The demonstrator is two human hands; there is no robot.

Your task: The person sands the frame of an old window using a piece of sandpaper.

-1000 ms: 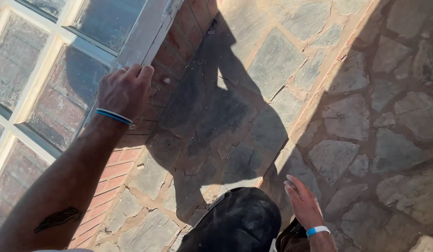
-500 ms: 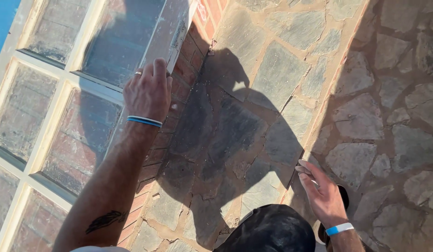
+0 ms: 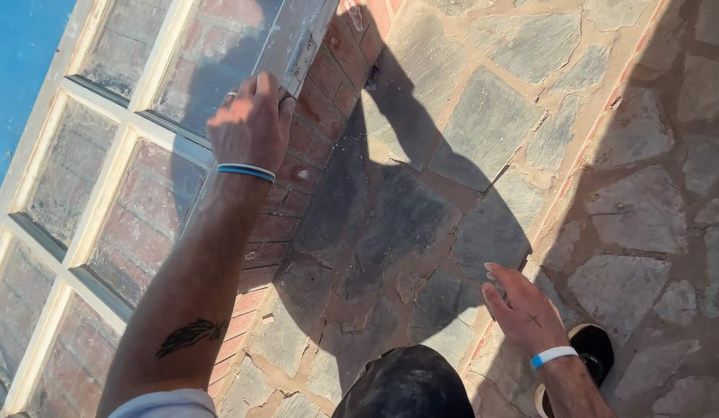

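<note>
My left hand [image 3: 251,124] is curled over the edge of a white-framed window sash [image 3: 104,186] with several glass panes, next to a metal hinge [image 3: 301,58]. It wears a blue and white wristband. Whether a small tool sits inside the fist cannot be told. My right hand [image 3: 522,306] hangs free low on the right, fingers loosely apart, holding nothing, over the stone paving. It wears a light blue wristband.
A red brick sill [image 3: 313,116] runs along the window's edge. Below lies irregular stone paving [image 3: 483,124], half in shadow. My dark trouser knee [image 3: 406,387] and a black shoe [image 3: 595,348] show at the bottom.
The view has shifted, so the window fills more of the left. My left hand stays on the frame edge by the hinge. My right hand has risen slightly, still free.
</note>
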